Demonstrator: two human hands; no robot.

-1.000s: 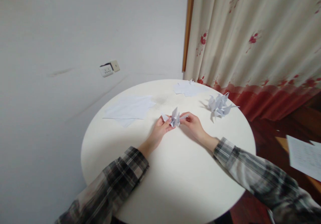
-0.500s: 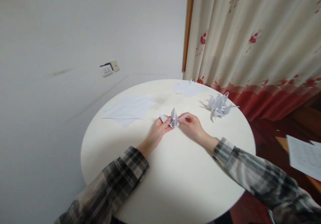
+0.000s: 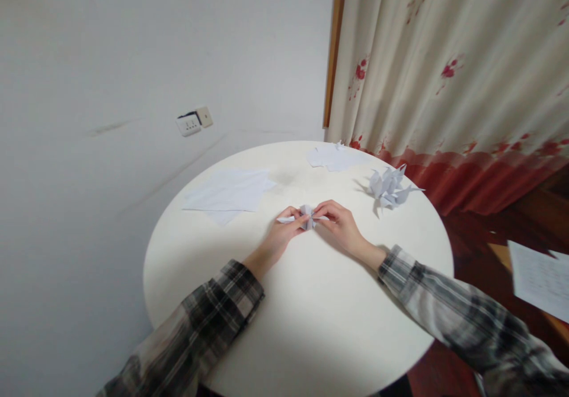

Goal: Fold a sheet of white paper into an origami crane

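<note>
A white folded paper crane is held between both hands above the middle of the round white table. My left hand pinches it from the left, thumb on top, with a pointed paper tip sticking out past the fingers. From the right, my right hand grips the other side between thumb and fingertips. Part of the paper is hidden behind the fingers. Beyond my right hand, a cluster of several folded paper cranes lies close together.
White paper sheets lie at the table's left. More sheets rest at the far edge, with a small folded paper piece on them. A wall is behind, a curtain to the right. Written papers lie beyond the table's right.
The crane has been tilted between my fingers: its tall upright point is lower and its side points lie flatter. Both hands stay in nearly the same place, still holding it.
</note>
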